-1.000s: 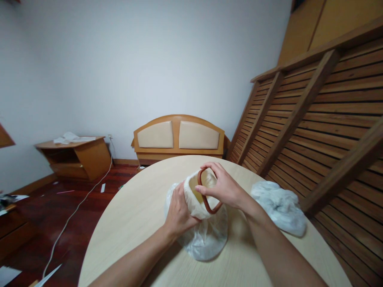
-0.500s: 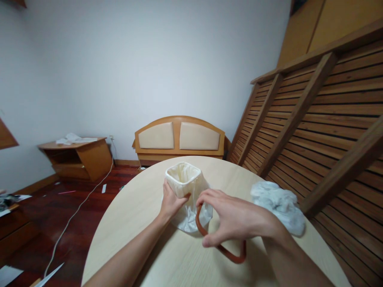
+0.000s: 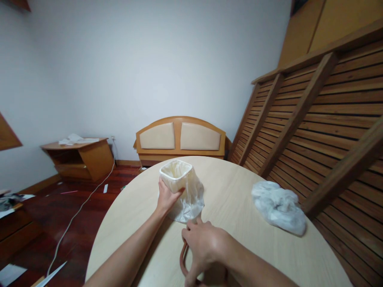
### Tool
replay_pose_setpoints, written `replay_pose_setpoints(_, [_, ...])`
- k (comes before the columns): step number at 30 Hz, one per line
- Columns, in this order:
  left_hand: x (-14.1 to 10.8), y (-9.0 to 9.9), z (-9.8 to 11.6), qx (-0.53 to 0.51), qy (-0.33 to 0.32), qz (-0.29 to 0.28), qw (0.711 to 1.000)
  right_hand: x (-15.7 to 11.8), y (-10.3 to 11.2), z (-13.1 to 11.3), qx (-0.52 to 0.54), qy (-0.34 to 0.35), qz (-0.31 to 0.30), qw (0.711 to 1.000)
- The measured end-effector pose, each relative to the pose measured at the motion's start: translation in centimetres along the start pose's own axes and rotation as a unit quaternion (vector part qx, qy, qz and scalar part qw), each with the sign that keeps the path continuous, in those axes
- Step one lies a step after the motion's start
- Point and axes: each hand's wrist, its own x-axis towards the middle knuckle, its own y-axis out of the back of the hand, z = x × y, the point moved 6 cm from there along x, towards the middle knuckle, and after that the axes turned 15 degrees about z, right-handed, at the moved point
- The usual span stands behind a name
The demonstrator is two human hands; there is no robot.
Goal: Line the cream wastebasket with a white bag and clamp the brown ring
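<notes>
My left hand (image 3: pixel 166 198) is wrapped around the near left side of a small white trash bin (image 3: pixel 162 174). A thin translucent plastic bag (image 3: pixel 193 201) lines the bin, folds over its squarish rim and hangs loosely down the outside onto the table. In front of the bin, my right hand (image 3: pixel 206 243) grips a brown ring (image 3: pixel 182 258), a loop with rounded corners, held low near the tabletop. Part of that ring is hidden under the hand. The fingertips of the right hand are close to the bag's lower edge.
A crumpled white plastic bag (image 3: pixel 279 207) lies at the right of the round pale wooden table (image 3: pixel 230 187). Slatted wooden panels (image 3: pixel 299 135) lean along the right. Behind stands a headboard (image 3: pixel 179 135). A white cable (image 3: pixel 74 225) crosses the dark floor at left, near a low cabinet (image 3: pixel 77 159).
My right hand has brought the brown ring down and left, nearer to me and away from the bin's side. The bin has shifted slightly left with my left hand.
</notes>
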Motion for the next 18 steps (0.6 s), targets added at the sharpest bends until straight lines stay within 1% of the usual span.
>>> replay_pose_setpoints(2, [0.0,0.0,-0.1,0.003,0.004,0.0,1.0,0.0,0.0,0.0,-0.009,0.0,-0.003,1.0])
replay_pose_setpoints(4, [0.0,0.1,-0.1,0.005,0.005,0.001,1.0,0.1,0.6,0.5,-0.012,-0.007,0.011,1.0])
replay_pose_setpoints(6, [0.0,0.0,-0.1,0.006,0.004,0.0,1.0,0.2,1.7,1.9,-0.036,-0.044,0.055,0.997])
replay_pose_setpoints(9, [-0.2,-0.1,-0.1,-0.004,0.006,-0.005,1.0,0.5,3.3,4.7,-0.082,-0.117,0.137,0.98])
replay_pose_setpoints(11, [-0.3,-0.3,0.0,-0.006,0.011,-0.01,1.0,1.0,3.5,5.9,-0.089,-0.132,0.162,0.974])
replay_pose_setpoints(14, [-0.5,-0.4,0.2,0.004,0.012,-0.019,1.0,1.9,3.2,6.7,-0.079,-0.125,0.18,0.973])
replay_pose_setpoints(16, [-0.6,-0.5,0.5,0.004,0.011,-0.027,1.0,2.2,3.3,6.6,-0.07,-0.108,0.191,0.973])
replay_pose_setpoints(18, [-0.6,-0.4,0.9,-0.018,0.01,-0.031,0.999,2.2,3.8,6.5,-0.06,-0.09,0.205,0.973])
